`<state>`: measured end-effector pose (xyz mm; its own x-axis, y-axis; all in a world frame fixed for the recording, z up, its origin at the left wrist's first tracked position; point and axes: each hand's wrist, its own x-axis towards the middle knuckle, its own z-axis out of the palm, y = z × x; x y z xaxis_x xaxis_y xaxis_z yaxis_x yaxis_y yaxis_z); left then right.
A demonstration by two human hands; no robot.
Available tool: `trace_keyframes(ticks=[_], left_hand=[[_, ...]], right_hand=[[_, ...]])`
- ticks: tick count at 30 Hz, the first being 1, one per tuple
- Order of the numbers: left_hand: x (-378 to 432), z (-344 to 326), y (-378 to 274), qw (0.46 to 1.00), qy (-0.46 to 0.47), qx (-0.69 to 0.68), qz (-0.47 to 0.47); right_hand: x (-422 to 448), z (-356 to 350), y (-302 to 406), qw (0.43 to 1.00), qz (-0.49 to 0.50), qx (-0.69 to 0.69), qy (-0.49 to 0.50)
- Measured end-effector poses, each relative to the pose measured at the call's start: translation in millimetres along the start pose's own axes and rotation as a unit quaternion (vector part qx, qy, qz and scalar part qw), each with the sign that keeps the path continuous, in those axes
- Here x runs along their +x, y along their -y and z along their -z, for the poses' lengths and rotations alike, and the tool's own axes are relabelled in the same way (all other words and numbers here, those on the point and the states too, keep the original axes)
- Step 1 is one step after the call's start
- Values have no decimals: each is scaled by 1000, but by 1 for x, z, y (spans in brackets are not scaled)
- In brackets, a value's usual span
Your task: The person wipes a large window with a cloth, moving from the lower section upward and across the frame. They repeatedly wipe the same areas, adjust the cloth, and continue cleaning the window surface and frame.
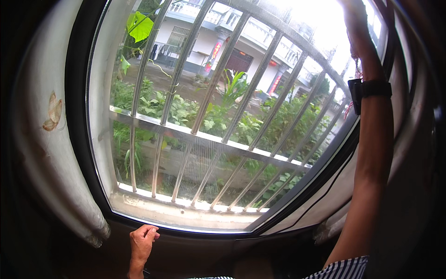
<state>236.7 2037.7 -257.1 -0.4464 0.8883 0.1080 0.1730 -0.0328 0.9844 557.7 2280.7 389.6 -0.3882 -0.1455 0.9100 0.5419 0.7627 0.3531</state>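
Observation:
Before me is a window pane (209,167) in a dark frame (78,104), with metal security bars (217,73) behind the glass. My left hand (144,237) is at the lower left, just below the frame's bottom edge, fingers curled; I see nothing held in it. My right arm stretches up along the window's right side, with a black wristband and device on the wrist. The right hand (352,8) is at the top edge of the view, washed out by glare and partly cut off, so its fingers and anything in them cannot be made out.
A pale curtain (48,139) with a leaf-like pattern hangs at the left, and another curtain (327,226) at the lower right. A thin black cable (325,190) runs down beside the frame at the right. Outside are green plants and a white house (258,45).

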Motion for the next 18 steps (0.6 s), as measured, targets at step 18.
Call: trace_keyframes(ticks=[18], left_hand=[[-30,7,63,995,-39,0,96]], right_hand=[[60,23,-13,994,5,-110,8]])
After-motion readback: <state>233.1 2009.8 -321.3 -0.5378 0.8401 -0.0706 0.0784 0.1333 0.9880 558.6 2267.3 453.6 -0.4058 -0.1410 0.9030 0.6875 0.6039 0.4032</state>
